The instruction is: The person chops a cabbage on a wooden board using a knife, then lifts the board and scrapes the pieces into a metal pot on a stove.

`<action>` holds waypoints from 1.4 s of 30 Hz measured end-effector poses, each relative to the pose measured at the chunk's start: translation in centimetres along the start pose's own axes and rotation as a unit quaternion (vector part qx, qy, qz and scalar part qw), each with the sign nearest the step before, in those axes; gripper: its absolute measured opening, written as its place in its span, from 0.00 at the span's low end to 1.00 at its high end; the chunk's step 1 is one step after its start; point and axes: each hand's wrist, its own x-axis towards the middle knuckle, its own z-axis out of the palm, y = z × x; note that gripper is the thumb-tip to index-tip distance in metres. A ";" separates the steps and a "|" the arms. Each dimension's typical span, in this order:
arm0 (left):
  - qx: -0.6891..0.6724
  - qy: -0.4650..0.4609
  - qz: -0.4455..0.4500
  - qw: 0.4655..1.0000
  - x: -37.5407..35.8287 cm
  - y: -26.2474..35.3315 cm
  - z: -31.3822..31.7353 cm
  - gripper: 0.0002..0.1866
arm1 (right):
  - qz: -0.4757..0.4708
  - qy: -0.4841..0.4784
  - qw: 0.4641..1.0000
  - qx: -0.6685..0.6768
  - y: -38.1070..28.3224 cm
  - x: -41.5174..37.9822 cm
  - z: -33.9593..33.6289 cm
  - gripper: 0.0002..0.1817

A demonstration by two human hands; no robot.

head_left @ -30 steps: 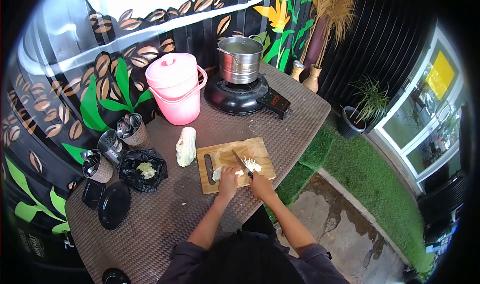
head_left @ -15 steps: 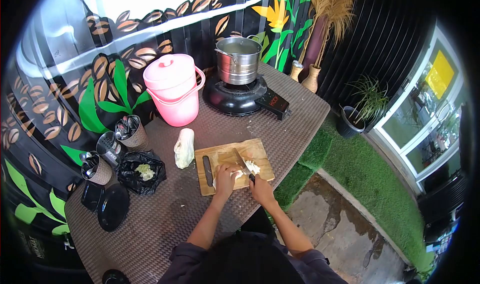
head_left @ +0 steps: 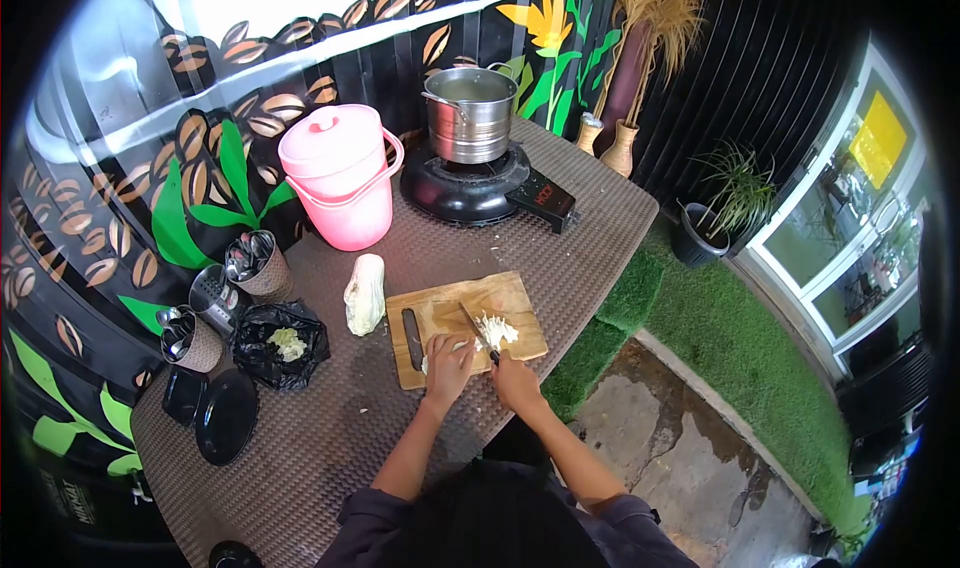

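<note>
A wooden cutting board point(head_left: 440, 313) lies on the brown woven-pattern table point(head_left: 310, 438). My right hand point(head_left: 515, 380) is closed round the black handle of a knife point(head_left: 471, 322), its blade pointing up and to the left over the board. Beside the blade, my left hand point(head_left: 449, 363) presses down on a pale piece of vegetable, mostly hidden under its fingers. Shredded pale vegetable point(head_left: 497, 332) is heaped on the board, right of the knife. Left of the board lies a whole pale cabbage point(head_left: 365, 295).
Behind the board stand a pink lidded bucket point(head_left: 345, 183) and a metal pot point(head_left: 470, 128) on a black stove point(head_left: 450, 193). At left are a black bag point(head_left: 260, 358) holding scraps, cutlery cups point(head_left: 198, 348), and a dark oval plate point(head_left: 226, 416).
The knife and my right hand have shifted slightly left, towards my left hand. More of the shredded heap shows right of the blade. The view has shifted a little.
</note>
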 end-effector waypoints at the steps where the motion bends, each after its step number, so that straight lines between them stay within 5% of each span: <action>1: -0.001 -0.001 0.000 1.000 0.0 0.0 0.1 0.09 | 0.000 -0.005 1.000 -0.008 -0.1 0.0 -0.1 0.16; 42: -0.077 0.051 -0.017 0.996 -0.1 -0.3 0.3 0.07 | 0.048 0.011 0.999 -0.015 -1.9 1.6 2.8 0.15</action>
